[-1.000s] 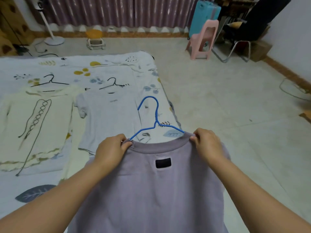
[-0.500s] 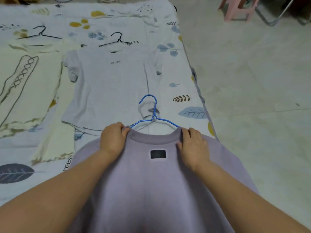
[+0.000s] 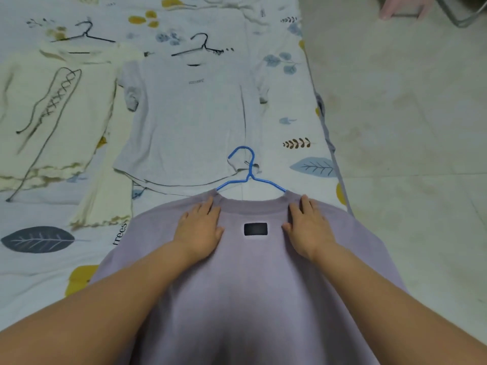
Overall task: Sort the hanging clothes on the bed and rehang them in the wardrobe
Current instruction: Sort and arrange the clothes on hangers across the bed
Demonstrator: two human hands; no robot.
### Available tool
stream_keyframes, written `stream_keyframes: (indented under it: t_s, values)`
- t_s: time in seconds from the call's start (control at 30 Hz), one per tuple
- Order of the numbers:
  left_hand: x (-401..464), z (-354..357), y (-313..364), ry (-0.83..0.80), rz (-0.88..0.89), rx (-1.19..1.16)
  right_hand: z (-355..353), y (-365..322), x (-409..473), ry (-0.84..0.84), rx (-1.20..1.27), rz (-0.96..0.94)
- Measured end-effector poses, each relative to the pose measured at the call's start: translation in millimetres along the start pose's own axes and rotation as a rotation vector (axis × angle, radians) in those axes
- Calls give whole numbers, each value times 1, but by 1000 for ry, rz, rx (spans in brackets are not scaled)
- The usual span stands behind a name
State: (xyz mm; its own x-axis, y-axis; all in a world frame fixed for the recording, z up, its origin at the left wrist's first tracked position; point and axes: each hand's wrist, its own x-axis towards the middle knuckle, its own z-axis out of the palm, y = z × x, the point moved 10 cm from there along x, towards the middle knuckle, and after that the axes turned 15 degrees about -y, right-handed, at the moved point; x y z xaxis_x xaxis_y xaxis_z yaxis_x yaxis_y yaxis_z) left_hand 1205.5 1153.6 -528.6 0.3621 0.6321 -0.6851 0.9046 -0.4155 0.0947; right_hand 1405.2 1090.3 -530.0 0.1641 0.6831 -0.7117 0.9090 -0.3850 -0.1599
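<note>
A mauve T-shirt [image 3: 253, 285] with a black neck label lies flat on the bed [image 3: 39, 264] on a blue wire hanger [image 3: 249, 175], whose hook points away from me. My left hand [image 3: 201, 227] lies flat on the shirt left of the label, fingers straight toward the collar. On the other side of the label, my right hand [image 3: 307, 225] presses down the same way. Beyond them a pale grey T-shirt [image 3: 189, 122] lies on a black hanger [image 3: 201, 47]. A cream garment [image 3: 52, 114] with a drawn black line lies at the left on another black hanger [image 3: 84, 35].
The bed's right edge [image 3: 326, 133] runs diagonally down to the shirt; tiled floor [image 3: 408, 127] lies right of it. A pink stool's legs [image 3: 403, 9] and a chair's metal frame [image 3: 461, 17] show at the top right.
The mauve shirt came down from being held up by the collar to lying flat on the bed. Both hands let go of the collar and now press flat. My view tilted downward.
</note>
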Motion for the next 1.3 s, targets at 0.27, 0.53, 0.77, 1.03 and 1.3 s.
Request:
stream_keyframes:
  t_s: [0.27, 0.53, 0.77, 1.03, 1.3]
  values:
    - [-65, -65, 18, -86, 74, -170, -39, -35, -74, -168, -125, -79]
    - [-185, -141, 16, 16, 114, -250, -123, -96, -187, -43, -140, -143]
    - [-289, -176, -15, 64, 92, -271, -146, -165, -275, -44, -189, -236]
    - [-399, -178, -88, 147, 21, -347, -138, -271, -346, -37, -258, -394]
    - [-491, -118, -202, 109, -73, -383, -87, -396, -403, -77, -283, -491]
